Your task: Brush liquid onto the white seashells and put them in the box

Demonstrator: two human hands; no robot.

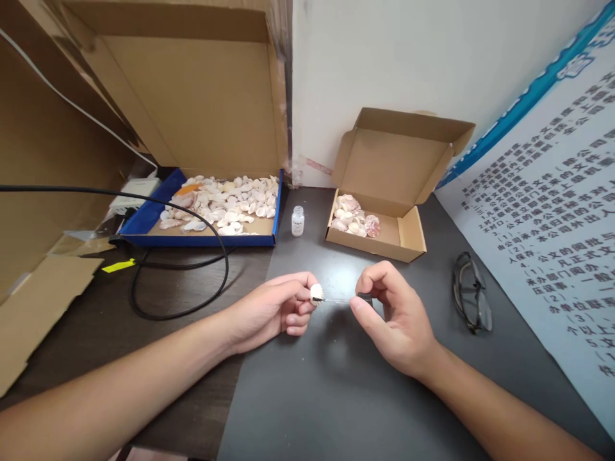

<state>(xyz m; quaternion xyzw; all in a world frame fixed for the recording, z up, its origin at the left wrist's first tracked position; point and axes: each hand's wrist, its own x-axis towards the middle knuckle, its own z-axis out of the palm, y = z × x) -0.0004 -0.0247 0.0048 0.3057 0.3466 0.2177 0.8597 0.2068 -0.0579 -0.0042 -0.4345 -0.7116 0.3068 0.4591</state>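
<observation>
Pinched between the thumb and fingers of my left hand (283, 304) is a small white ribbed seashell (316, 293). My right hand (394, 314) grips the black cap of a brush applicator (366, 298). From that cap a thin clear stem runs left, and its dark tip touches the shell's edge. Beyond both hands a small clear glass bottle (298, 221) with a white label stands upright, its neck uncapped. Part of the black cap is hidden by my right fingers.
A blue-edged box (202, 241) at the back left holds many pale shells. A smaller cardboard box (379, 250) with several shells stands back right. Glasses (471, 294) lie on the right. A black cable (225, 262) loops across the left of the desk.
</observation>
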